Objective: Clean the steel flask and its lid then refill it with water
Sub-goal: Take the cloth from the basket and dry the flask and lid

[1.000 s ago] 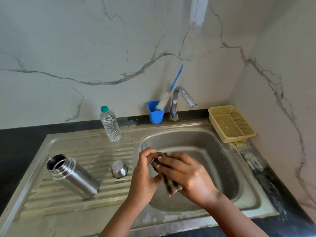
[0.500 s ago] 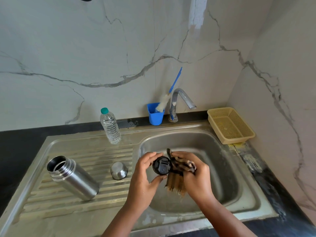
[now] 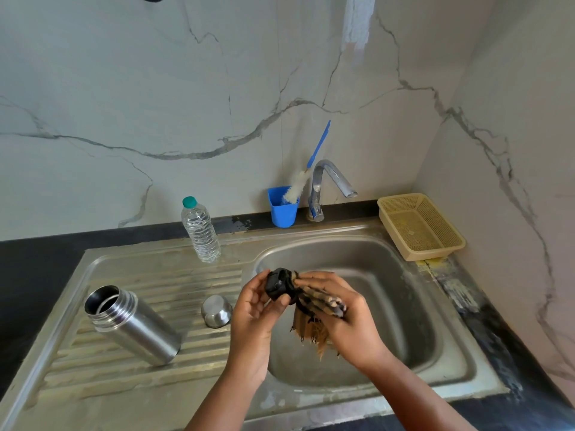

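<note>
Head view: over the sink (image 3: pixel 435 353) basin, the left hand (image 3: pixel 255 318) grips the black lid (image 3: pixel 278 287) between thumb and curled fingers, while the right hand (image 3: pixel 348 318) clutches a brown striped cloth (image 3: pixel 314 318) pressed against the lid's right side. Well left of both hands, the open flask (image 3: pixel 130 325) lies tilted on the ridged drainboard (image 3: pixel 93 362), with a small steel cup (image 3: pixel 217 311) between flask and left hand.

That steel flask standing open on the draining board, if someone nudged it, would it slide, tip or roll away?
The steel flask stands open with its lid off, so it is probably empty and light. It seems to lean on the ridged draining board, so a nudge could tip it. Being round and smooth, it would likely roll once down, and could be slippery if wet.
</note>
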`<state>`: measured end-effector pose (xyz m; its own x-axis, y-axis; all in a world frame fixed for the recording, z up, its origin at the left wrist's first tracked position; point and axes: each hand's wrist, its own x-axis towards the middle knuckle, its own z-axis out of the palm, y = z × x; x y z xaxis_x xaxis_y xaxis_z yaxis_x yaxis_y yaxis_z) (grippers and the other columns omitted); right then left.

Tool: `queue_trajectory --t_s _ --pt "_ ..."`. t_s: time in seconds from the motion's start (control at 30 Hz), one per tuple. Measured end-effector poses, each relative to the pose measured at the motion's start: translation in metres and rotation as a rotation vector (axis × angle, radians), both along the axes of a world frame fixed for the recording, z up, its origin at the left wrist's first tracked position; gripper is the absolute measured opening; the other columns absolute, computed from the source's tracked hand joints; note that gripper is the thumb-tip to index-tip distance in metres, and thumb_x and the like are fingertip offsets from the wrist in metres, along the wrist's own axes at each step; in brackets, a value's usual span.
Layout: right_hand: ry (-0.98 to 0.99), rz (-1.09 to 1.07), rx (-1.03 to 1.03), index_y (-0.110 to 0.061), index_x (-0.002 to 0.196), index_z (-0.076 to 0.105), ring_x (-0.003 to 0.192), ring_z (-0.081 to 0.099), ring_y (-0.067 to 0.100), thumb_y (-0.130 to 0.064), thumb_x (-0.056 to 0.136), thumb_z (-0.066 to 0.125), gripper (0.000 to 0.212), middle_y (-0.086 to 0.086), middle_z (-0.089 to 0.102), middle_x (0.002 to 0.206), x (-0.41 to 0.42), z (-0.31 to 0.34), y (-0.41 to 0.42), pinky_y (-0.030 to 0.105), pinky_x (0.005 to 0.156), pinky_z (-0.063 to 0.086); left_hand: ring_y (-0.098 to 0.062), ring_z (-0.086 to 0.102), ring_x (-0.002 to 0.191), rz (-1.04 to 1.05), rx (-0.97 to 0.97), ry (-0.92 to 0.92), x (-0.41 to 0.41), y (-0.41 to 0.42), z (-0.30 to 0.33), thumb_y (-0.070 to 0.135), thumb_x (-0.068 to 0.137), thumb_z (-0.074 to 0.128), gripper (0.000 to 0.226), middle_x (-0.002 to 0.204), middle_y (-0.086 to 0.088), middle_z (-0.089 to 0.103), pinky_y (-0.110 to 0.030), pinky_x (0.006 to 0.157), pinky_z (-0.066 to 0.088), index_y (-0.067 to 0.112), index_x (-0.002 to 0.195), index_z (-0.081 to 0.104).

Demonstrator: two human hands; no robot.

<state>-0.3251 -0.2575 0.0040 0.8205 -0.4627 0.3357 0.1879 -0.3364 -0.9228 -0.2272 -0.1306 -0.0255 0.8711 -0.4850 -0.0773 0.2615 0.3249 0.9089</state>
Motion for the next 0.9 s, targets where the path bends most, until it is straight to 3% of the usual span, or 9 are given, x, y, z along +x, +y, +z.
queue_trajectory --t_s 0.1,0.2,0.37,0.47,0.57,0.63,0.73,0.8,0.9 --pt "0.027 -0.060 0.158 -0.014 0.106 0.074 0.108 0.066 0.016 0.011 0.085 0.060 0.035 -0.002 0.071 0.110 -0.001 0.003 -0.015 0.036 0.094 0.054 -0.019 0.065 0.114 -0.068 -0.041 0.075 0.003 0.005 -0.002 0.005 0.069 0.077 0.060 0.119 -0.012 0.071 -0.020 0.087 0.053 0.012 0.126 0.060" --pt "0.022 -0.069 -0.087 -0.015 0.115 0.072 0.111 0.064 0.011 0.020 0.079 0.054 0.053 -0.008 0.069 0.116 0.002 0.007 -0.014 0.028 0.094 0.052 -0.018 0.066 0.112 -0.136 -0.083 0.107 0.000 0.004 -0.001 0.002 0.072 0.070 0.054 0.116 -0.010 0.072 -0.022 0.090 0.053 0.010 0.125 0.060" --pt "-0.008 -0.033 -0.482 -0.021 0.121 0.069 0.124 0.051 0.015 0.004 0.074 0.056 0.055 -0.012 0.057 0.135 -0.002 0.005 0.008 0.026 0.102 0.043 -0.029 0.061 0.116 -0.146 -0.154 0.230 0.001 0.002 -0.006 0.006 0.073 0.078 0.061 0.126 -0.020 0.065 -0.045 0.108 0.042 0.003 0.130 0.057" --pt "-0.011 -0.002 -0.593 -0.021 0.119 0.070 0.125 0.048 0.016 0.003 0.077 0.054 0.051 -0.013 0.056 0.135 -0.002 0.004 0.011 0.026 0.102 0.043 -0.026 0.064 0.111 -0.155 -0.183 0.263 0.004 0.005 -0.006 0.014 0.065 0.090 0.073 0.125 -0.021 0.064 -0.038 0.101 0.050 0.003 0.130 0.058" --pt "0.020 0.009 -0.330 -0.019 0.118 0.070 0.123 0.054 0.014 0.018 0.071 0.054 0.061 -0.011 0.060 0.130 0.005 0.009 0.005 0.028 0.102 0.045 -0.022 0.067 0.108 -0.146 -0.193 0.270 0.005 0.008 -0.003 0.021 0.048 0.100 0.086 0.119 -0.017 0.068 -0.027 0.088 0.057 0.004 0.124 0.063" --pt "0.030 0.031 -0.057 -0.015 0.115 0.071 0.119 0.060 0.016 0.020 0.076 0.055 0.055 -0.006 0.066 0.122 0.008 0.013 0.003 0.031 0.101 0.048 -0.023 0.066 0.112 -0.153 -0.188 0.255 0.006 0.011 0.000 0.022 0.045 0.101 0.085 0.120 -0.016 0.068 -0.026 0.089 0.056 0.008 0.121 0.066" --pt "0.086 0.080 0.489 -0.011 0.113 0.072 0.109 0.067 0.027 0.003 0.086 0.065 0.031 0.010 0.073 0.112 0.006 0.017 0.005 0.042 0.098 0.051 -0.025 0.063 0.117 -0.187 -0.171 0.185 0.009 0.014 0.003 0.025 0.049 0.099 0.084 0.125 -0.016 0.066 -0.027 0.093 0.054 0.012 0.124 0.064" --pt "0.137 0.124 0.820 -0.007 0.114 0.071 0.107 0.067 0.035 -0.004 0.081 0.074 0.033 0.020 0.071 0.112 0.004 0.012 0.010 0.045 0.094 0.053 -0.028 0.063 0.117 -0.243 -0.156 0.148 0.009 0.016 0.008 0.028 0.053 0.097 0.082 0.126 -0.017 0.066 -0.032 0.093 0.054 0.014 0.126 0.062" --pt "0.150 0.146 1.083 -0.001 0.117 0.068 0.108 0.065 0.041 -0.005 0.073 0.076 0.045 0.027 0.067 0.117 0.002 0.006 0.017 0.046 0.090 0.055 -0.030 0.064 0.116 -0.303 -0.123 0.090 0.008 0.017 0.013 0.027 0.057 0.095 0.072 0.126 -0.019 0.065 -0.035 0.093 0.055 0.019 0.122 0.067"
